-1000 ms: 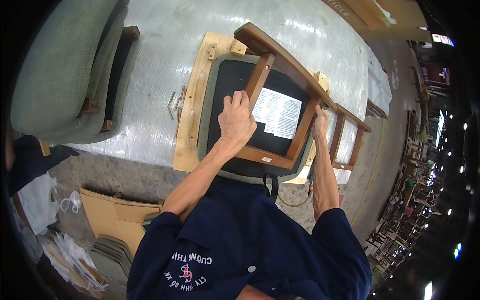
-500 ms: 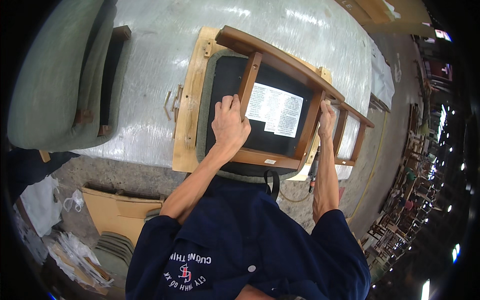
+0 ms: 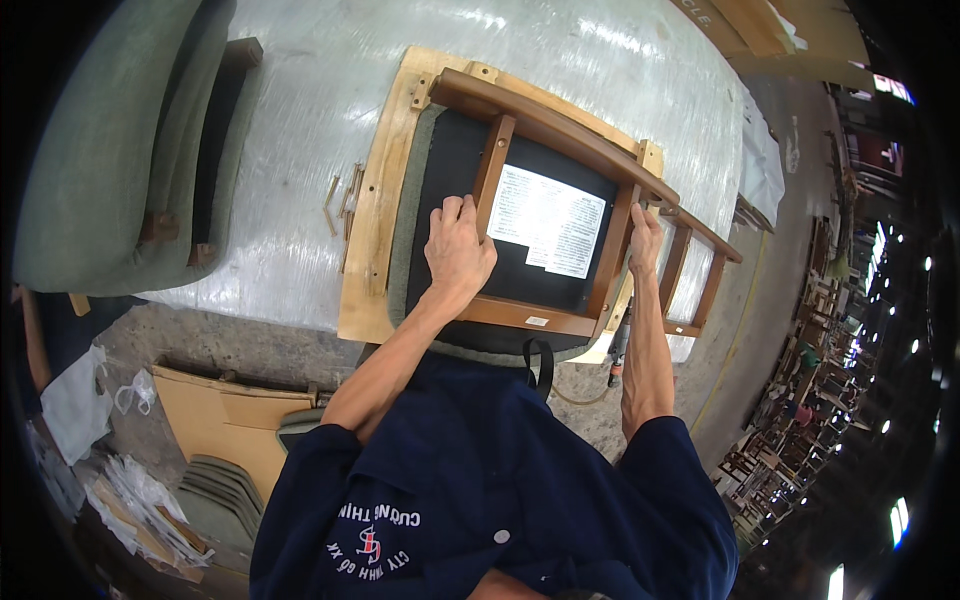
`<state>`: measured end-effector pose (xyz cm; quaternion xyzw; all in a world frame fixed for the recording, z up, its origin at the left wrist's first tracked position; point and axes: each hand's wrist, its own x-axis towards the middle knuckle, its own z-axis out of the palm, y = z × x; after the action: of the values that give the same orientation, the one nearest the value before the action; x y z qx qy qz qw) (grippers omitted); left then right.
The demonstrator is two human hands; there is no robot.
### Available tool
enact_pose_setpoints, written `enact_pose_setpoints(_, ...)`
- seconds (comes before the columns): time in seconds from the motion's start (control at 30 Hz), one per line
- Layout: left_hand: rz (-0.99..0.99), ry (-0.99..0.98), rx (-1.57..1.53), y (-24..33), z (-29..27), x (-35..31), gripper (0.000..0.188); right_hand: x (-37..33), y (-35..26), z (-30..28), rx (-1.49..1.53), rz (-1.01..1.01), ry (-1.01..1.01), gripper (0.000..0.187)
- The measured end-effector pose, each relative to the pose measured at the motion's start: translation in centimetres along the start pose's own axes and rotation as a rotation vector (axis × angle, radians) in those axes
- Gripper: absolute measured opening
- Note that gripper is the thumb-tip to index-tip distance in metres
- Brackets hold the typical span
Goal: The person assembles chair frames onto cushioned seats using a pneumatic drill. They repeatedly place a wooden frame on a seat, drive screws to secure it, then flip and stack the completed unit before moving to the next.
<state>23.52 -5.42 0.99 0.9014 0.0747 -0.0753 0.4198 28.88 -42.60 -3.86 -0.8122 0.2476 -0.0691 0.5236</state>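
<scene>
A brown wooden chair frame (image 3: 490, 309) with legs lies over an upturned seat cushion (image 3: 455, 150), which has a black underside, greenish-grey edges and white printed labels (image 3: 548, 222). My left hand (image 3: 460, 245) is closed round the frame's left crossbar. At the right crossbar, my right hand (image 3: 645, 240) grips the frame, its fingertips partly hidden. Under the cushion is a pale wooden board (image 3: 365, 290) with small blocks fixed along its edges. Several long screws or bolts (image 3: 349, 205) rest left of the board. A hand-held power tool (image 3: 619, 345) shows beside my right forearm.
Plastic film covers the worktable (image 3: 300, 90). Green upholstered pieces (image 3: 90, 180) stand at its left. Cardboard (image 3: 205, 400), stacked green cushions (image 3: 215, 490) and plastic wrap (image 3: 75, 400) are on the floor at lower left. Cardboard boxes (image 3: 800, 40) sit far right, furniture parts (image 3: 790, 430) beyond the aisle.
The frame's far rail has come down and nearer to me, baring more of the board behind it. Both hands keep their grip; the right has shifted slightly left.
</scene>
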Motion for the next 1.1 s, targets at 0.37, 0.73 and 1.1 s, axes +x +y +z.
enact_pose_setpoints(0.37,-0.021,0.001,0.034,-0.8,0.3,0.1,0.061,0.1,-1.9,-0.6,-0.263,0.015,-0.072,0.038)
enact_pose_setpoints(0.73,0.003,-0.001,0.085,-2.2,1.1,0.1,0.055,-0.4,-1.0,0.1,-0.189,0.038,-0.033,0.042)
enact_pose_setpoints(1.1,0.079,-0.050,0.152,-1.9,0.7,0.9,0.050,-2.2,-3.5,2.1,-0.474,-0.098,0.033,0.045)
